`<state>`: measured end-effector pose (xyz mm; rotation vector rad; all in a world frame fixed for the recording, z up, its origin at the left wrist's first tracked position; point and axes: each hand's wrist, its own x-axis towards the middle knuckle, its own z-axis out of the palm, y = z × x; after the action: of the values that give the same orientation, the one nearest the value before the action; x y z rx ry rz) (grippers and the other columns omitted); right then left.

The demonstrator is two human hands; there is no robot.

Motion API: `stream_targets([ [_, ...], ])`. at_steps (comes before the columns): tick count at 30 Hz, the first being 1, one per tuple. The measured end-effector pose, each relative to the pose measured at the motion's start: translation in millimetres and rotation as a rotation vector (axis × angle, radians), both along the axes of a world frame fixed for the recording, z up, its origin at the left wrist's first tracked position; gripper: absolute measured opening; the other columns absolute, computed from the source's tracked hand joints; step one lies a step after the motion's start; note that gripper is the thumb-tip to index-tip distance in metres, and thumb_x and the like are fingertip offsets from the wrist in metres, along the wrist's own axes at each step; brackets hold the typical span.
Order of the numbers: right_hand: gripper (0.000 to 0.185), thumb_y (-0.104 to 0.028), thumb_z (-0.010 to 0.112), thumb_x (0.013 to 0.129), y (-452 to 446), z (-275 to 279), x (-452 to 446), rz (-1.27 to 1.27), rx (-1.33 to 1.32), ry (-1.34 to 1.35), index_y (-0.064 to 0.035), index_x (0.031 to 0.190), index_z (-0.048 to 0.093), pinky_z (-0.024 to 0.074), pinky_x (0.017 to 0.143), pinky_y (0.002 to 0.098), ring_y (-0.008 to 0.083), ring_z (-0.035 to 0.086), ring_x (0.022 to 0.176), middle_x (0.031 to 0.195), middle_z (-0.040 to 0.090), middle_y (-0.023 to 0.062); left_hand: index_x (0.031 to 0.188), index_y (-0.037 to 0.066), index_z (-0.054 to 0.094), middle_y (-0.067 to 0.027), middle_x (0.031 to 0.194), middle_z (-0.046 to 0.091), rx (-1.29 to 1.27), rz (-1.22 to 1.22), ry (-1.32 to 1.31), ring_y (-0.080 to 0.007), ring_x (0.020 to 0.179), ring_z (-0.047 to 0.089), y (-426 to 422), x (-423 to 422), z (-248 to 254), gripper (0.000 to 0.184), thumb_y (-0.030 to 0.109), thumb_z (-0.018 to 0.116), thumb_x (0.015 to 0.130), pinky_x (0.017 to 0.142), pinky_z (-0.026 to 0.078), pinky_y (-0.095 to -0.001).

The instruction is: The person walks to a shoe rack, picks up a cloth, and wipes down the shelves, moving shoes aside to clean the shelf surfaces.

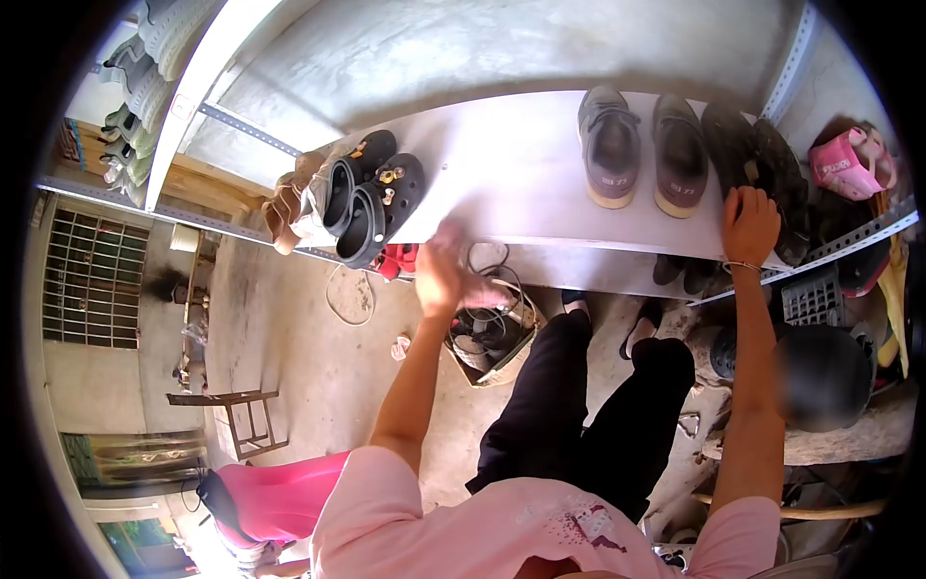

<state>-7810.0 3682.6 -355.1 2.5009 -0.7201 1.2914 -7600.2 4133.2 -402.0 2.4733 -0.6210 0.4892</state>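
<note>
So the right hand is up at the far right end of a long pale shelf board, right by some dark, worn-looking shoes. Its fingers are bent and close together over the near side of those shoes, but I honestly can't tell if they're pinching anything or just resting there. The left hand is motion-blurred at the front edge, thumb out and fingers loosely spread, and I don't see it holding anything. Nearest shoes to it are the black rubber clogs with colourful charms, and a pair of grey sneakers with pale soles sits between the hands.

What I'd worry about: those clogs look right at the front edge, maybe a bit over it, so a careless swing of the left forearm could tip one down to the floor. The dark shoes are bunched up near the end post, so dragging one could pull its neighbour along. The thin bracelet on the right wrist might also snag on the shelf edge. Anything dropped mid-shelf could land in the cluttered open box below.
</note>
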Motion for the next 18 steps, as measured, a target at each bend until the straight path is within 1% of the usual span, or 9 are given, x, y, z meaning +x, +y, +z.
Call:
stream_targets([
  [1, 0.012, -0.02, 0.06, 0.087, 0.8, -0.3, -0.7, 0.003, -0.001, 0.004, -0.0106, 0.081, 0.055, 0.0411, 0.06, 0.0384, 0.0259, 0.053, 0.07, 0.076, 0.053, 0.0056, 0.103, 0.003, 0.056, -0.0234, 0.09, 0.062, -0.201, 0.104, 0.151, -0.0439, 0.082, 0.058, 14.7, -12.6, 1.5, 0.019, 0.015, 0.052, 0.089, 0.074, 0.047, -0.0489],
  [2, 0.012, -0.02, 0.06, 0.087, 1.4, -0.8, -2.6, 0.005, 0.002, 0.006, -0.0106, 0.081, 0.055, 0.0411, 0.06, 0.0384, 0.0259, 0.053, 0.07, 0.076, 0.053, 0.0056, 0.104, 0.005, 0.055, -0.0216, 0.084, 0.065, -0.161, -0.02, 0.085, -0.0365, 0.072, 0.063, 44.5, -6.7, -12.0, 0.02, 0.019, 0.053, 0.091, 0.065, 0.05, -0.0439],
  [4, 0.012, -0.02, 0.06, 0.087, 1.8, 1.1, -0.5, 0.031, 0.001, -0.021, -0.011, 0.081, 0.055, 0.0413, 0.06, 0.0388, 0.026, 0.054, 0.07, 0.076, 0.053, 0.0052, 0.114, 0.007, 0.05, -0.0122, 0.07, 0.061, -0.285, 0.172, 0.301, -0.0207, 0.062, 0.061, 72.1, -14.2, 11.0, 0.029, 0.024, 0.056, 0.091, 0.059, 0.048, -0.0357],
  [5, 0.012, -0.02, 0.06, 0.087, 2.0, 0.7, 0.8, 0.043, 0.006, -0.02, -0.011, 0.081, 0.055, 0.0413, 0.06, 0.0388, 0.026, 0.054, 0.07, 0.076, 0.053, 0.0052, 0.117, 0.008, 0.049, -0.0099, 0.065, 0.06, -0.306, 0.194, 0.153, -0.0236, 0.057, 0.059, 84.9, -4.0, 13.3, 0.032, 0.024, 0.057, 0.091, 0.057, 0.047, -0.0365],
  [6, 0.012, -0.02, 0.06, 0.087, 0.9, -0.3, 0.3, 0.036, 0.004, -0.015, -0.0112, 0.081, 0.055, 0.0414, 0.06, 0.039, 0.026, 0.054, 0.07, 0.076, 0.054, 0.0049, 0.118, 0.008, 0.053, -0.0053, 0.063, 0.056, -0.189, 0.265, 0.1, -0.0161, 0.055, 0.055, 84.0, -6.3, 42.4, 0.032, 0.023, 0.059, 0.09, 0.055, 0.045, -0.0316],
  [7, 0.012, -0.021, 0.06, 0.087, 0.1, -1.7, -0.5, 0.029, 0.001, -0.008, -0.0113, 0.081, 0.055, 0.0414, 0.06, 0.0392, 0.026, 0.054, 0.07, 0.076, 0.054, 0.0046, 0.121, 0.009, 0.055, -0.0075, 0.068, 0.06, -0.049, 0.294, 0.052, -0.0214, 0.061, 0.061, 84.0, -1.7, 62.8, 0.035, 0.024, 0.059, 0.09, 0.059, 0.048, -0.0337],
  [9, 0.012, -0.021, 0.06, 0.087, -0.7, -2.8, -0.4, 0.029, 0.004, 0.002, -0.0114, 0.081, 0.055, 0.0414, 0.06, 0.039, 0.0259, 0.054, 0.069, 0.076, 0.054, 0.0041, 0.122, 0.014, 0.057, -0.0101, 0.082, 0.065, 0.04, 0.035, -0.15, -0.0299, 0.071, 0.064, 81.0, 12.6, 89.1, 0.034, 0.026, 0.054, 0.09, 0.063, 0.05, -0.0425],
  [12, 0.012, -0.021, 0.06, 0.087, 1.0, -1.1, 0.2, 0.013, -0.008, -0.006, -0.0114, 0.081, 0.055, 0.0413, 0.059, 0.039, 0.0258, 0.054, 0.07, 0.076, 0.054, 0.0041, 0.126, 0.024, 0.057, -0.0102, 0.096, 0.065, 0.396, 0.053, 0.045, -0.0343, 0.079, 0.064, 73.0, 36.0, 99.8, 0.037, 0.03, 0.049, 0.091, 0.068, 0.051, -0.0445],
  [18, 0.012, -0.02, 0.061, 0.087, 0.4, -1.1, -0.8, 0.0, -0.007, 0.019, -0.0112, 0.081, 0.056, 0.0411, 0.06, 0.0384, 0.0258, 0.054, 0.07, 0.076, 0.054, 0.0045, 0.129, 0.018, 0.055, -0.016, 0.092, 0.066, 0.446, 0.012, -0.013, -0.0365, 0.081, 0.064, 23.0, 76.4, 96.3, 0.041, 0.031, 0.047, 0.091, 0.07, 0.05, -0.0473],
])
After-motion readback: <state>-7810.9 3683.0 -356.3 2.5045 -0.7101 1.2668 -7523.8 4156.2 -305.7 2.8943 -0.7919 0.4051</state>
